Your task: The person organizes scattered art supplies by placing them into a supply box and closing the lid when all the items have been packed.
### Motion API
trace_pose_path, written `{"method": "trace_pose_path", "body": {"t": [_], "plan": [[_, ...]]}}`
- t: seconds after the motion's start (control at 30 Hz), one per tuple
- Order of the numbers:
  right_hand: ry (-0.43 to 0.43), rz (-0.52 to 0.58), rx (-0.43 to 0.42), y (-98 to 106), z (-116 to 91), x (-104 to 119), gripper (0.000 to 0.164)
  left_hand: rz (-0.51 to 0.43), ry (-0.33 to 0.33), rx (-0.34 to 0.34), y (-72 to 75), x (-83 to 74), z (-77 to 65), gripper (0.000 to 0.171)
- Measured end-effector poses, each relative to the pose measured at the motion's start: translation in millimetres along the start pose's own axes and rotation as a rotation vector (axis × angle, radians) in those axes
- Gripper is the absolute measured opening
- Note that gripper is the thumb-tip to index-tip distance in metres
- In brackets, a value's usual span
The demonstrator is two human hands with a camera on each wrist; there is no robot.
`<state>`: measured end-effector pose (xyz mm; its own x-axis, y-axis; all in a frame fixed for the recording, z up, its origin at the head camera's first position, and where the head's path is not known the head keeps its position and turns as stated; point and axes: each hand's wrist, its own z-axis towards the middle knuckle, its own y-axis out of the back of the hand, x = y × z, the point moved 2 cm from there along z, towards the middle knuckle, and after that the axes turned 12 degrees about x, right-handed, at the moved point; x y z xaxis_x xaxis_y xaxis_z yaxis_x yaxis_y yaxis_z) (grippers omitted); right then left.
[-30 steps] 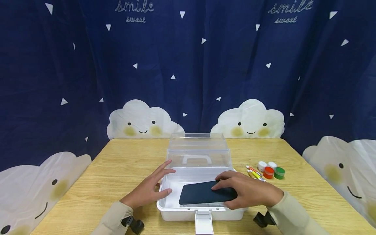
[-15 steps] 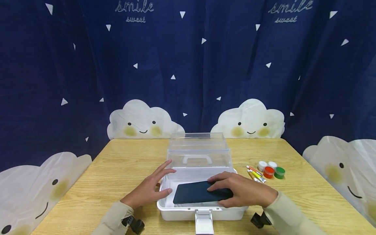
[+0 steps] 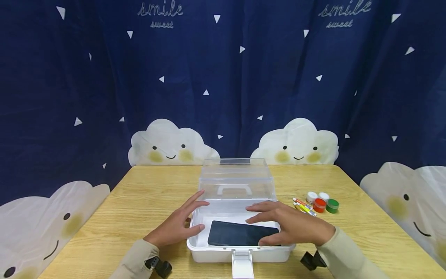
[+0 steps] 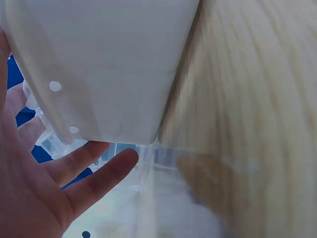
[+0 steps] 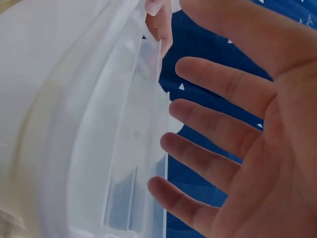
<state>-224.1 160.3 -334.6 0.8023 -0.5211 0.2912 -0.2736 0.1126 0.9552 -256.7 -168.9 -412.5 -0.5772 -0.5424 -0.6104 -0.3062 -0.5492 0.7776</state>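
A white plastic storage box (image 3: pixel 210 254) stands at the table's front middle, its clear lid (image 3: pixel 237 170) tipped back and its front latch (image 3: pixel 242 267) hanging down. Inside lies a flat dark rectangular slab (image 3: pixel 237 234) with rounded corners; its exact kind cannot be told. My left hand (image 3: pixel 178 226) is at the box's left side with fingers spread; in the left wrist view the fingers (image 4: pixel 106 176) are close to the box wall. Above the slab's right end hovers my right hand (image 3: pixel 290 224). The right wrist view shows its fingers (image 5: pixel 213 79) spread, with nothing between them.
To the right of the box, several coloured tubes (image 3: pixel 304 207) lie on the wooden table (image 3: pixel 160 186). Small pots with white, red and green contents, among them a green pot (image 3: pixel 332 206), stand beside them. A dark blue curtain (image 3: pixel 223 66) hangs behind the table.
The dark slab has shifted left and settled down inside the box, its angle changed. My right hand has let go of it and lifted slightly. The left hand stays where it was.
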Motion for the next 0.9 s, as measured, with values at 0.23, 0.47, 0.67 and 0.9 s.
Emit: {"method": "trace_pose_path", "body": {"t": [0.23,0.47,0.67,0.9], "plan": [[0.080,-0.104,-0.066,5,-3,2,0.046,-0.011,-0.016,0.001,0.2,0.5,-0.2,0.059],[0.085,-0.129,-0.074,7,-4,1,0.047,0.004,-0.045,-0.011,0.2,2.0,0.0,0.059],[0.083,-0.121,-0.091,9,-6,-3,0.047,0.003,-0.027,-0.006,0.5,3.0,-0.1,0.059],[-0.023,-0.090,-0.052,10,-11,-7,0.049,0.008,-0.003,-0.005,0.3,3.0,-0.3,0.059]]}}
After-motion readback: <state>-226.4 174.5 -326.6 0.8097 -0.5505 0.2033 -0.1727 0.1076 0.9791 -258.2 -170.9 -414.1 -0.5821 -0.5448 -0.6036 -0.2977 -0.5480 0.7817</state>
